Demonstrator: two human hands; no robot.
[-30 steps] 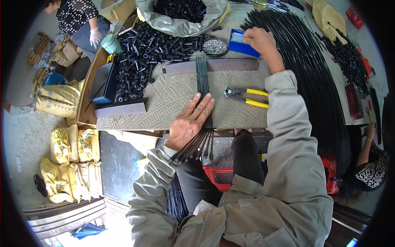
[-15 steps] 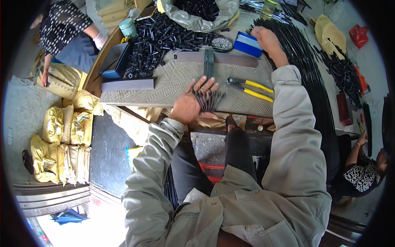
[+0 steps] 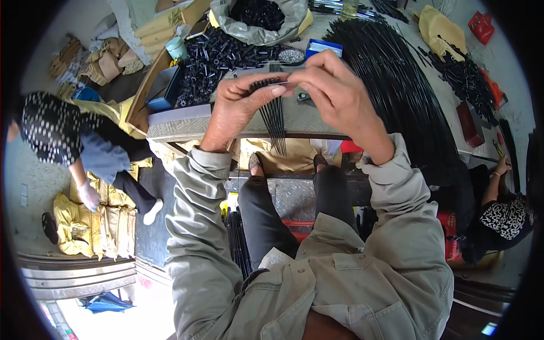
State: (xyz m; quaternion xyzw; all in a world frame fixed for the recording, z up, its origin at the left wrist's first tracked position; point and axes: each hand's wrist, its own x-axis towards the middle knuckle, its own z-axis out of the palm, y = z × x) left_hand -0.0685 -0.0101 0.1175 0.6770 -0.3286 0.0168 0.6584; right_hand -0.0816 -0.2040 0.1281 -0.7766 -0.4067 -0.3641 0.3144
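My left hand (image 3: 241, 105) is raised in front of me and grips a bunch of thin black rods (image 3: 275, 122) near their top ends, so that they hang down over the table edge. Close beside it, my right hand (image 3: 334, 90) pinches something small at the top of the bunch; what it is I cannot make out. Both hands hover above the woven mat on the work table (image 3: 187, 127).
A heap of small black parts (image 3: 221, 54) and a grey sack (image 3: 258, 25) of them lie at the table's back. A long sheaf of black rods (image 3: 402, 96) runs along the right. A person in a dotted top (image 3: 62, 141) bends at left, another person (image 3: 507, 212) sits at right.
My left hand has lifted the bunch of rods off the mat up toward me. My right hand has come back from the blue box at the far side to the bunch's top.
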